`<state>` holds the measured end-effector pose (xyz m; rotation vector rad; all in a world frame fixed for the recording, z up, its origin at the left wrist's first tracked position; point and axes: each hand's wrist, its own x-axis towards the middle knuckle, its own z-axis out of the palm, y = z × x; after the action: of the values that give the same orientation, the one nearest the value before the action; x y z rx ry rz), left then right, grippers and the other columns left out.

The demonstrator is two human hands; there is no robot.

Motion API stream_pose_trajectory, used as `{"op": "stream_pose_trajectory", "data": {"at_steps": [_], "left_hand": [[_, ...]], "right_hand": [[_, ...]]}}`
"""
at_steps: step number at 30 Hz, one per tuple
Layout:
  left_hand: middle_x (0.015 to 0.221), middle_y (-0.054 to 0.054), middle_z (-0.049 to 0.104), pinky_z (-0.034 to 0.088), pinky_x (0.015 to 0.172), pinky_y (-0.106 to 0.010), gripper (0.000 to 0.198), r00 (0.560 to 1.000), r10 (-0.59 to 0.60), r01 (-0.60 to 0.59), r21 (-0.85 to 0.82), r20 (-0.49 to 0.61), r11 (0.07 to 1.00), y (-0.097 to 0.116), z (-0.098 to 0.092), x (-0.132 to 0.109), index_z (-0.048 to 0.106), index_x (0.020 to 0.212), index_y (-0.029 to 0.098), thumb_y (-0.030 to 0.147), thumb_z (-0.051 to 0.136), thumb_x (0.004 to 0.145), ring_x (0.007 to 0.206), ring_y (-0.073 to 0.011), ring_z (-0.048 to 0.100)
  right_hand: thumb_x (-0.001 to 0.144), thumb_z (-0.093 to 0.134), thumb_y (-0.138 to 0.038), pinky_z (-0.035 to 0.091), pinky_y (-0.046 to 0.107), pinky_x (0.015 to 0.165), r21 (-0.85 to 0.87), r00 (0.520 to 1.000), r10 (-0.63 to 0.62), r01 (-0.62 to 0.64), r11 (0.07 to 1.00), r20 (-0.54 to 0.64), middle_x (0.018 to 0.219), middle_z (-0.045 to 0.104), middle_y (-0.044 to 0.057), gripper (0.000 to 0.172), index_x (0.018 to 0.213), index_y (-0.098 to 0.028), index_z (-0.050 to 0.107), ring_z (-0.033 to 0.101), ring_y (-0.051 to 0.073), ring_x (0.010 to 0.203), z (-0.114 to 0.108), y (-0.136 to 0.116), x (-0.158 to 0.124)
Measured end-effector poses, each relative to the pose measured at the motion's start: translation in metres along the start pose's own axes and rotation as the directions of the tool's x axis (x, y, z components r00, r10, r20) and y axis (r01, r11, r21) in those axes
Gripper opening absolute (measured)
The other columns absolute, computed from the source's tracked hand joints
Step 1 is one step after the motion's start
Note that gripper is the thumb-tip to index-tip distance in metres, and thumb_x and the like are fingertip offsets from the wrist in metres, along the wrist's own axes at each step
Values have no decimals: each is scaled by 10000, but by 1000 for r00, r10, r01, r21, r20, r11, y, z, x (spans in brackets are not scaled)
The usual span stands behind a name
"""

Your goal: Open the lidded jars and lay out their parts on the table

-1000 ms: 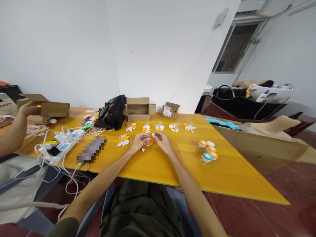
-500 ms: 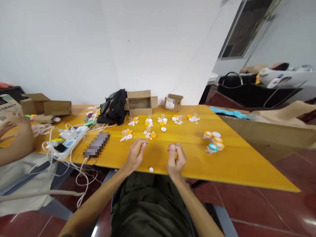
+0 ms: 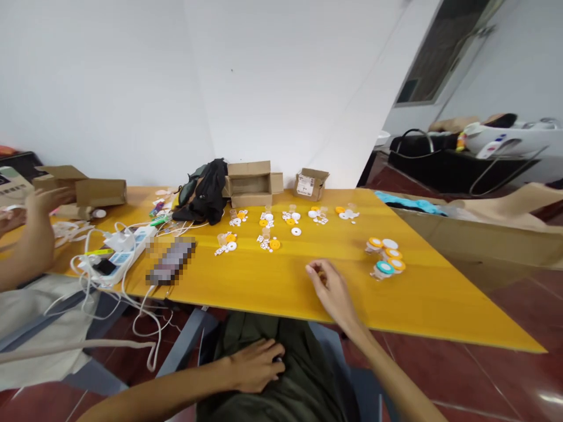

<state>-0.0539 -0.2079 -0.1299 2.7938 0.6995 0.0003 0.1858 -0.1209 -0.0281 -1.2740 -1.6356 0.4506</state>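
Note:
My left hand (image 3: 258, 364) rests on the dark green cloth (image 3: 237, 340) over my lap, palm down, with its fingers apart. A small patch between those fingers is too dark to make out. Above the near part of the table, my right hand (image 3: 332, 290) has curled fingers, thumb and index finger close together; what they hold, if anything, is hidden. Several jars with orange, white and teal lids (image 3: 384, 268) stand to its right. A loose white disc (image 3: 296, 231) lies beyond it, in front of small groups of orange and white parts (image 3: 274, 244) and clear cups (image 3: 266, 233).
An open cardboard box (image 3: 250, 190), a smaller box (image 3: 310, 184) and a black bag (image 3: 202, 193) stand at the back. On the left lie a phone (image 3: 173, 261) and a power strip (image 3: 132, 252) with tangled cables. Another person's arm (image 3: 33, 240) reaches in at far left.
My left hand has dropped from above the table to my lap. The small white disc at the table's near edge is no longer visible. My right hand has shifted slightly right.

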Motion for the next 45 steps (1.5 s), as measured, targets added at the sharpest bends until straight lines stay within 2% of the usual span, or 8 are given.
{"op": "stream_pose_trajectory", "data": {"at_steps": [6, 11, 16, 21, 27, 31, 38, 45], "left_hand": [[1096, -59, 640, 514, 939, -295, 291, 994, -80, 83, -35, 74, 996, -18, 20, 10, 610, 1048, 228, 46, 548, 829, 1086, -217, 611], [1034, -36, 649, 512, 860, -262, 274, 996, -85, 83, -126, -10, 989, -7, 17, 9, 605, 1037, 245, 56, 557, 844, 986, -190, 621], [1045, -38, 656, 502, 847, -239, 224, 995, 5, -33, -285, -97, 958, 19, -9, 8, 604, 1091, 252, 125, 530, 921, 952, -165, 622], [1029, -69, 667, 508, 858, -242, 168, 970, -63, -68, -511, -234, 857, 35, -50, 11, 664, 1060, 226, 204, 526, 967, 954, -163, 642], [887, -58, 688, 520, 799, -258, 126, 824, -381, -34, -708, -419, 706, 19, -97, 19, 719, 855, 195, 306, 675, 894, 827, -155, 644], [825, -44, 691, 527, 745, -262, 168, 735, -520, 6, -762, -436, 647, 1, -121, 25, 715, 787, 188, 348, 721, 841, 766, -155, 637], [786, -37, 707, 549, 704, -266, 240, 657, -628, 22, -822, -417, 569, -35, -139, 35, 698, 726, 169, 397, 764, 754, 706, -150, 641], [801, -35, 740, 583, 771, -310, 206, 621, -657, 7, -835, -428, 551, -51, -143, 49, 701, 741, 174, 368, 771, 734, 743, -171, 688]], "right_hand": [[914, 487, -234, 522, 354, 850, -216, 972, -105, 151, 965, 211, 1063, 678, 76, 186, 1015, -235, 643, 655, 216, 894, 29, 11, 52], [919, 514, -183, 497, 360, 945, -311, 933, -194, 290, 905, 304, 1221, 657, 82, 287, 1152, -261, 662, 617, 230, 1096, 59, 3, 72], [940, 521, -183, 490, 347, 894, -370, 917, -169, 307, 877, 360, 1033, 708, 85, 186, 967, -243, 695, 630, 237, 1013, 58, -1, 75], [931, 544, -179, 479, 327, 803, -414, 945, -81, 214, 885, 317, 981, 716, 91, 162, 889, -242, 687, 655, 245, 948, 44, -1, 72], [915, 539, -182, 475, 344, 806, -470, 975, -55, 153, 869, 216, 963, 718, 101, 160, 890, -254, 680, 650, 264, 933, 24, 15, 66], [919, 516, -206, 485, 370, 797, -482, 987, -40, 110, 869, 154, 955, 708, 114, 169, 891, -251, 677, 640, 278, 913, 14, 26, 62], [915, 532, -303, 497, 410, 917, -126, 978, -158, 175, 976, 137, 1085, 710, 92, 178, 957, -247, 695, 635, 260, 988, 21, 12, 54], [817, 648, -572, 526, 295, 670, 432, 871, -28, -215, 876, 490, 815, 722, 26, 368, 875, -212, 701, 642, 165, 706, 45, -16, 37]]}}
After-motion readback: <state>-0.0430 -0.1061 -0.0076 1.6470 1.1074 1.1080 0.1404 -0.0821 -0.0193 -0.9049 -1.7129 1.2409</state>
